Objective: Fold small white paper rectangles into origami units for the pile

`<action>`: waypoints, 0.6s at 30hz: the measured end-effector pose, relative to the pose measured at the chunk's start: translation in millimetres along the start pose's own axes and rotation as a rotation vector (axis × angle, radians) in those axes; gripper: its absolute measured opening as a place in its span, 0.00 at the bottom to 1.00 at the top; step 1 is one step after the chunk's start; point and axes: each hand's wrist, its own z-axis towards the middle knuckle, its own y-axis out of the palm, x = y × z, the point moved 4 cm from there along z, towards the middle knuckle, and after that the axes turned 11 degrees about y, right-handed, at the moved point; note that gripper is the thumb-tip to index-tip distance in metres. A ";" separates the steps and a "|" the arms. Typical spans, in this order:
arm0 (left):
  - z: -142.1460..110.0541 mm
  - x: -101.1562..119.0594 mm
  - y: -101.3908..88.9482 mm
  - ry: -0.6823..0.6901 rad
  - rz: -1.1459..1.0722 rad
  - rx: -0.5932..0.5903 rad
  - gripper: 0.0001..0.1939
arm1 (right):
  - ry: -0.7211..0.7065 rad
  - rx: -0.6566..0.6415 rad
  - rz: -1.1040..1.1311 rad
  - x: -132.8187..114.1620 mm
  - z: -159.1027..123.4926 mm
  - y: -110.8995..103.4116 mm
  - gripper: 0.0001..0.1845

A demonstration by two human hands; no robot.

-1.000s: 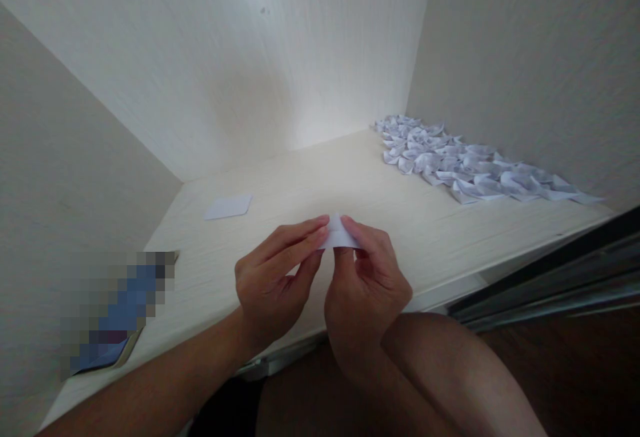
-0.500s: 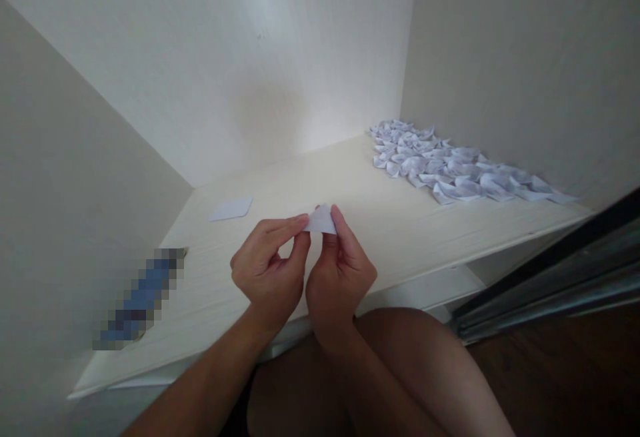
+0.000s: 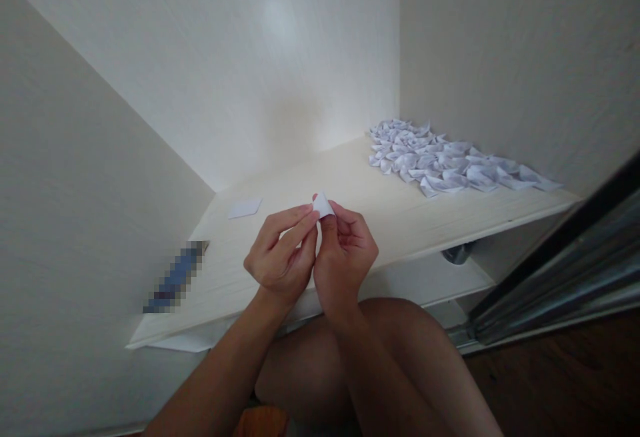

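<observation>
Between my two hands, above the pale shelf (image 3: pixel 295 184), is a small piece of folded white paper (image 3: pixel 323 206). My left hand (image 3: pixel 283 250) pinches its left side with thumb and fingertips. On the other side, my right hand (image 3: pixel 347 250) is closed on the paper, its thumb at the lower edge. The fingers hide part of the folds. Farther back on the left lies a flat white stack or sheet of paper (image 3: pixel 245 208). Many folded white paper pieces (image 3: pixel 440 160) sit in overlapping rows along the right wall.
A blurred-out blue object (image 3: pixel 176 278) lies near the left wall. Walls enclose the shelf at left, back and right. Below it, a dark round object (image 3: pixel 456 254) stands on a lower shelf. My knees are under the front edge.
The paper between my fingers has curled or folded into a narrower shape, and my hands have drawn closer together. The camera view has shifted, showing more of the lower shelf.
</observation>
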 end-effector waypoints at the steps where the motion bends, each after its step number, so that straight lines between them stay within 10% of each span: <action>1: 0.0 1.8 2.4 0.015 -0.002 -0.026 0.14 | 0.022 0.004 0.005 -1.7 1.9 -1.7 0.07; 18: 12.6 3.1 24.5 0.124 -0.024 -0.173 0.11 | 0.284 -0.327 0.230 -10.5 24.9 -10.3 0.12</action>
